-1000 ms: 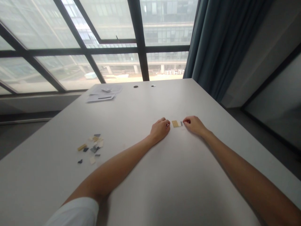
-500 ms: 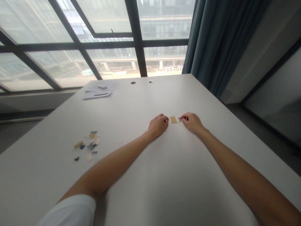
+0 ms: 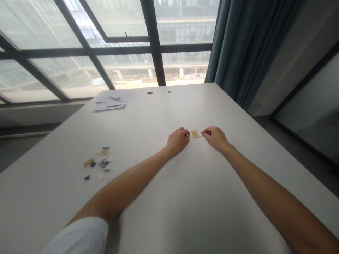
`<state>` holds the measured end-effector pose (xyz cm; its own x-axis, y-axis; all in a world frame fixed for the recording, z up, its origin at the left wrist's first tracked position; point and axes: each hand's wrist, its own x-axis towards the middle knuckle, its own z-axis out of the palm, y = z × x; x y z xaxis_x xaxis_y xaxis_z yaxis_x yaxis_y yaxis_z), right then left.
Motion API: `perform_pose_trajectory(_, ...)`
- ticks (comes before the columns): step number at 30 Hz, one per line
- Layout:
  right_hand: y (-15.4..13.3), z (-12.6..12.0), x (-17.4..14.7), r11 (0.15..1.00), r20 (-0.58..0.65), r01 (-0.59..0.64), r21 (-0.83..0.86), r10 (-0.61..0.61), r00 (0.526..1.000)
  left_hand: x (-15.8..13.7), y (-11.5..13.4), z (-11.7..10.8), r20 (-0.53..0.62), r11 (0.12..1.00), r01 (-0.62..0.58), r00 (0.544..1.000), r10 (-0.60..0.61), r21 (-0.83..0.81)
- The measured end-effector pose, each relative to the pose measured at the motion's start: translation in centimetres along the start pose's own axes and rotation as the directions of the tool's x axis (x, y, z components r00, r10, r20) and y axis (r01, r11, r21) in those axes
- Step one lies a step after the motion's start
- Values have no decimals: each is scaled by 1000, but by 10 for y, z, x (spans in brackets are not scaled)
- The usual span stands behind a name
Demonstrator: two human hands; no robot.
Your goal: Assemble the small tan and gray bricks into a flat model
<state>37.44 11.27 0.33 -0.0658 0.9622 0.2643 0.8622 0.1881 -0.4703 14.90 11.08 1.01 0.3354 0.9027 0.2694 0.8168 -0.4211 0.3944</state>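
Observation:
A small tan building-block plate [image 3: 195,134] lies flat on the white table with a whitish piece [image 3: 200,134] against its right side. Beyond that is a small grey block piece [image 3: 202,133], partly covered by my right hand [image 3: 215,137]; its thumb and forefinger pinch the grey piece at the edge. My left hand [image 3: 178,141] rests on the table left of the tan plate, fingers curled and thumb meeting forefinger in a loop. A narrow gap separates these fingertips from the plate. Whether they hold anything is too small to make out.
Left of my left forearm lie scattered block pieces: a tan piece [image 3: 88,162], a dark piece [image 3: 93,164], a pale piece [image 3: 101,175] and several others. Papers [image 3: 109,106] lie at the table's far left, near the window. A round dark cable hole [image 3: 149,93] is at the back.
Both hands stay almost where they were. The grey piece and my right fingertips appear a touch closer to the whitish piece.

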Motion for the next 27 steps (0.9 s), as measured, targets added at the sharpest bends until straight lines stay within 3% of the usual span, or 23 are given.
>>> perform_pose_trajectory(27, 2, 2, 1, 1000, -19, 4, 16, -4, 1000, 3, 5, -3, 36, 1000, 15, 999, -15, -6)
